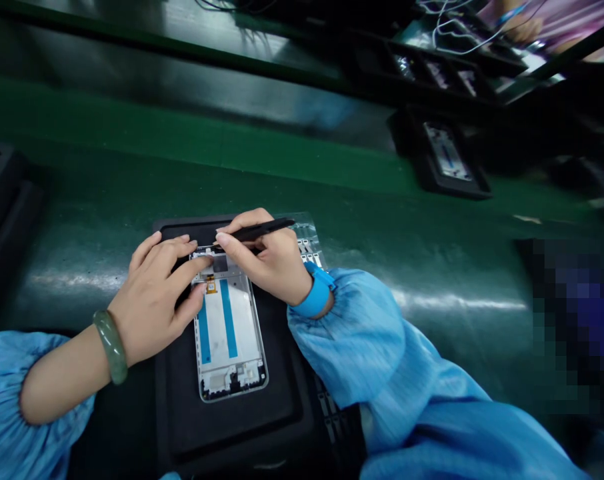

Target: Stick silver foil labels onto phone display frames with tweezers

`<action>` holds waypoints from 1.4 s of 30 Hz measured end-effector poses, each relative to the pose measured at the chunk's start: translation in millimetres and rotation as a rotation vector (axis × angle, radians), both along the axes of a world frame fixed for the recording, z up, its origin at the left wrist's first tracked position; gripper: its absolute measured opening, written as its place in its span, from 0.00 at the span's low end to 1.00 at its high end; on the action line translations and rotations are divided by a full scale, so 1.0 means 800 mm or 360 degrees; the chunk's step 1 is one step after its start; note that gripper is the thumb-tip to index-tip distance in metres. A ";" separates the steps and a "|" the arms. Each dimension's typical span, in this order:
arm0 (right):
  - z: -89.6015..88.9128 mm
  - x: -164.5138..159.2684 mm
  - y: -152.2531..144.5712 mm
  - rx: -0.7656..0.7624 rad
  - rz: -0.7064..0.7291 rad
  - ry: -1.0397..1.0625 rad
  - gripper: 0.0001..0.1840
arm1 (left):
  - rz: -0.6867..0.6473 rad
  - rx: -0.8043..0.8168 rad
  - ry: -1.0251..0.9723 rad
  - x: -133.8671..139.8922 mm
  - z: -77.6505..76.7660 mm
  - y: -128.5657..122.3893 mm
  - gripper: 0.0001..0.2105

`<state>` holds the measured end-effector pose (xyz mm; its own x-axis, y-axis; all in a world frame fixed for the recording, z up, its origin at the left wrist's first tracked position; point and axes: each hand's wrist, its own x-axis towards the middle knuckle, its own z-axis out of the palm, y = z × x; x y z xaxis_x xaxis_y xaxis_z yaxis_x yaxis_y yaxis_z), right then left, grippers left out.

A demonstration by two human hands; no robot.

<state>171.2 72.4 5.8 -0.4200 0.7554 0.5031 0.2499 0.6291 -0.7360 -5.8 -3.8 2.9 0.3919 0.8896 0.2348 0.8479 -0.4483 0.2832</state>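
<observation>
A phone frame (242,320) with two blue adhesive strips lies on a black foam tray (277,393). My left hand (155,293) rests over its upper left part, fingers spread, fingertips touching the frame near a small orange flex cable (211,286). In my right hand (269,260) is a pair of black tweezers (265,229), pinched between thumb and fingers. Their tip points at the frame's top edge, close to my left fingertips; whether it grips any part is too small to tell. Partly under my right wrist lies a clear sheet with small parts (309,250).
Another phone frame (447,152) sits in a black tray (475,190) at the back right. Black foam trays (2,200) stand at the left edge. Behind the green table runs a raised ledge, with cables (452,50) and another person's hand (525,27) at the upper right.
</observation>
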 end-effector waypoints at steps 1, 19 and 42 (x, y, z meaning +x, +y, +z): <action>0.000 0.000 0.001 0.0011 0.0034 -0.0015 0.05 | 0.0002 0.0005 -0.0005 0.000 0.000 0.000 0.16; -0.004 0.004 0.002 -0.0222 0.0011 0.0117 0.08 | -0.0010 0.0000 -0.0023 -0.002 -0.001 0.001 0.16; 0.000 0.008 0.008 -0.0243 0.0169 -0.0019 0.04 | -0.0049 0.0008 0.0007 -0.003 0.003 -0.002 0.16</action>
